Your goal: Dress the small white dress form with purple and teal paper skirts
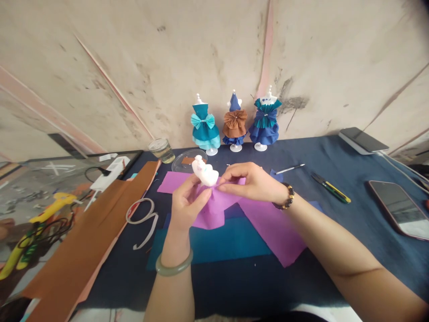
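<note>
A small white dress form leans to the left in front of me, with purple crepe paper gathered around its waist like a skirt. My left hand is closed around the form and the gathered paper, its thumb pressing at the waist. With thumb and fingers pinched, my right hand grips the purple paper just right of the waist. Beneath the hands lie a teal paper sheet and another purple sheet. The form's stand is hidden.
Three dressed mini forms stand by the wall. Left are a glass, brown paper, a tape strip, a yellow glue gun and a power strip. Right are a pen, a cutter and a phone.
</note>
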`<state>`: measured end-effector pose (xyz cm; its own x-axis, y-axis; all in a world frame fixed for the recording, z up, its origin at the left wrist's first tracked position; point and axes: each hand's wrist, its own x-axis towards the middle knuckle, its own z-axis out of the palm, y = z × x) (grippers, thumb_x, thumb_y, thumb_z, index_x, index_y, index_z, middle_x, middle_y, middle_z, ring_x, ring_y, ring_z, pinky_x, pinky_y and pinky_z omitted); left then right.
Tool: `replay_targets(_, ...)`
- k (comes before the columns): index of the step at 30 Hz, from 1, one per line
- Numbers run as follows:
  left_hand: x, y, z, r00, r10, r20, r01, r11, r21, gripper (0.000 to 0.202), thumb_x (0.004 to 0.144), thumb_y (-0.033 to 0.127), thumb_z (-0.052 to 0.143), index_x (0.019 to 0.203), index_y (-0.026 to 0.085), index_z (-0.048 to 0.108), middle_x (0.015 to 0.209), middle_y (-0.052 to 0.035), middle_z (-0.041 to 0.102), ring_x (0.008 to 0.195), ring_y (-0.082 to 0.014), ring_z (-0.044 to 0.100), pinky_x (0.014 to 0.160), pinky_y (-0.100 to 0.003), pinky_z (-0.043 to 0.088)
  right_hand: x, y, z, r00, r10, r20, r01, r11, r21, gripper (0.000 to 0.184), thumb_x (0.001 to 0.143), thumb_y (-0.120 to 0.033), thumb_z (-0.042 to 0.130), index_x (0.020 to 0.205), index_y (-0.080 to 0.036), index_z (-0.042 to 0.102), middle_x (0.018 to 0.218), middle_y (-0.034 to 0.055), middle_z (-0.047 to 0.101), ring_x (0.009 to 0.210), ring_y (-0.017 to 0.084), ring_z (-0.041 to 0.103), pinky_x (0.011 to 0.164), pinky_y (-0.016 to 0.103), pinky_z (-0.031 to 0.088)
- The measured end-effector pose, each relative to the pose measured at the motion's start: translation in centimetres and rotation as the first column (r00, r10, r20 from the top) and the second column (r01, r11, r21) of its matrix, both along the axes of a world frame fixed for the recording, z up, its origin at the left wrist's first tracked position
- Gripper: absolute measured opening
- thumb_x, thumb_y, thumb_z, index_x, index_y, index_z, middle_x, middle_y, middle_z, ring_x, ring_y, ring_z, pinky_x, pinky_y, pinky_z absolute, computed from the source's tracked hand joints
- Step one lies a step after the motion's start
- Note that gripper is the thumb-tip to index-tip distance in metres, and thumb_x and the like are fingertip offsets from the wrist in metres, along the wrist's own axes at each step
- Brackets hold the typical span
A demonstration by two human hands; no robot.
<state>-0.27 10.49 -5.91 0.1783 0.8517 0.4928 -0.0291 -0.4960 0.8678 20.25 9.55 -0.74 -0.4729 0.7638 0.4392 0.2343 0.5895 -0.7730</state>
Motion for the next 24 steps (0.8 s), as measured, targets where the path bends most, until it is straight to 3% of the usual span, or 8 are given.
replay_targets(4,0.0,-0.1,0.1,1.000,0.007,-0.001,-0.007,1.000,0.009,0.031,0.078,0.030,0.073,0.106,0.018,0.073,0.109,-0.0101,0.074,0.106,-0.0277,0.068,0.095,-0.040,0.053,-0.4,-0.2,-0.4,1.000,0.028,-0.009,-0.027,0.996,0.084,0.012,0.088,-0.022,0.064,0.088,-0.015,0.073,0.080,0.0035,0.071,0.071,0.012,0.061,0.067,0.025,0.049)
replay_targets(9,-0.1,0.0,-0.2,1.000,-0.005,-0.006,0.005,1.000,0.021,0.028,0.081,0.028,0.070,0.108,0.019,0.074,0.107,-0.0088,0.074,0.103,-0.0259,0.068,0.094,-0.038,0.052,-0.6,-0.2,-0.6,0.998,0.057,-0.015,-0.055,0.994,0.093,0.013,0.088,-0.020,0.064,0.090,-0.015,0.075,0.080,0.0040,0.070,0.070,0.012,0.062,0.067,0.025,0.050)
replay_targets(19,0.1,0.1,-0.4,0.998,-0.053,0.030,0.052,0.997,0.058,0.030,0.082,0.024,0.070,0.112,0.022,0.072,0.112,-0.0072,0.073,0.108,-0.0248,0.067,0.097,-0.038,0.052,-1.3,-0.5,-0.7,0.992,-0.116,-0.054,0.114,0.993,-0.043,0.017,0.084,-0.029,0.067,0.077,-0.013,0.070,0.072,0.0019,0.069,0.063,0.010,0.058,0.060,0.022,0.046)
replay_targets(24,0.0,0.0,-0.3,1.000,-0.024,-0.003,0.024,0.998,0.064,0.030,0.083,0.026,0.069,0.113,0.022,0.072,0.115,-0.0080,0.072,0.110,-0.0252,0.066,0.098,-0.038,0.051,-1.3,-0.6,-0.7,0.988,-0.144,-0.050,0.143,0.989,-0.028,0.017,0.083,-0.028,0.067,0.076,-0.013,0.068,0.072,0.0023,0.068,0.063,0.010,0.058,0.060,0.022,0.045)
